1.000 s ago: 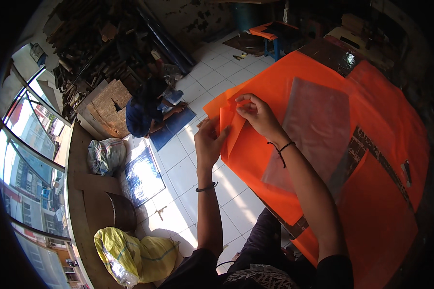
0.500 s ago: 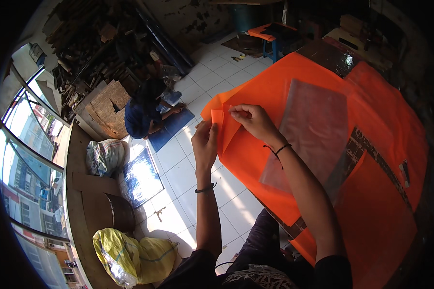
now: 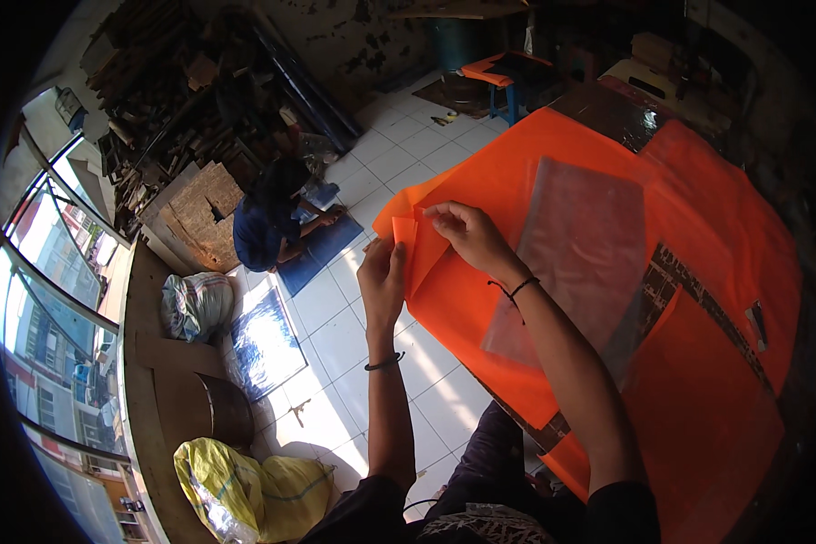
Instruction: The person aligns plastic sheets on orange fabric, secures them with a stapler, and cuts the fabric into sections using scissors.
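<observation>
The left hand's (image 3: 383,272) grip pinches the folded edge of a thin, bright-orange, fabric-like sheet (image 3: 491,177), probably to keep the crease flat; I cannot tell whether the right hand (image 3: 470,238) pinches it too. The sheet spreads over the brown patterned table (image 3: 603,113), its held corner beyond the edge, above white tiled floor (image 3: 340,313), giving both wrists room.

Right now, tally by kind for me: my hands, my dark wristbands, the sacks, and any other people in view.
Hands: 2, left hand and right hand, both at the orange sheet
Wristbands: 2, left wristband and right wristband
Sacks: 2, yellow sack and white striped sack
Other people: 1, person in dark blue
Total: 7
</observation>
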The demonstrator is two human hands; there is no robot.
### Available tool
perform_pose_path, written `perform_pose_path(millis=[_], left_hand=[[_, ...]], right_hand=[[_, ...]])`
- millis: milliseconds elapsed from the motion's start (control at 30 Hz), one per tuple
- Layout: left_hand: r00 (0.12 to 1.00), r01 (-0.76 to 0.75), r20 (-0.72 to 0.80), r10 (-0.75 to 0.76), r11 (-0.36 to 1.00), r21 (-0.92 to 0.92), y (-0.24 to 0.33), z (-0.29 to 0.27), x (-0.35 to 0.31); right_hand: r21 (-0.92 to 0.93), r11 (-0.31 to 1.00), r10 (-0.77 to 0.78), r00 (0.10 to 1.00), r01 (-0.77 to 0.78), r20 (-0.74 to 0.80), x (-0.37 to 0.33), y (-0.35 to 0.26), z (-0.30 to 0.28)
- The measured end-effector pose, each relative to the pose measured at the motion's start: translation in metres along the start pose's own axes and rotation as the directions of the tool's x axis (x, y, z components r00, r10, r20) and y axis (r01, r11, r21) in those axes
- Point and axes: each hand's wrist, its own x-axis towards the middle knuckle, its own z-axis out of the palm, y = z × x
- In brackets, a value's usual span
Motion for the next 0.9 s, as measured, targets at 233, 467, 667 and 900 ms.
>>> perform_pose_path(millis=[233, 467, 667, 900], left_hand=[[1.0, 0.009, 0.015, -0.01, 1.0, 0.02, -0.005, 0.001, 0.0], [0.992, -0.078, 0.107, 0.067, 0.992, 0.099, 0.012, 0.002, -0.006], [0.953, -0.204, 0.282, 0.114, 0.928, 0.313, 0.024, 0.006, -0.017], [0.983, -0.103, 0.17, 0.069, 0.975, 0.197, 0.011, 0.019, -0.023]], right_hand=[[0.088, 0.996, -0.005, 1.0, 0.006, -0.011, 0.0, -0.003, 0.0], [0.001, 0.999, -0.034, 0.999, 0.034, -0.022, 0.0, 0.003, -0.004], [-0.075, 0.995, -0.076, 0.986, 0.065, -0.15, 0.002, 0.001, 0.001], [0.056, 0.998, 0.023, 0.994, -0.017, -0.103, -0.005, 0.0, -0.009]])
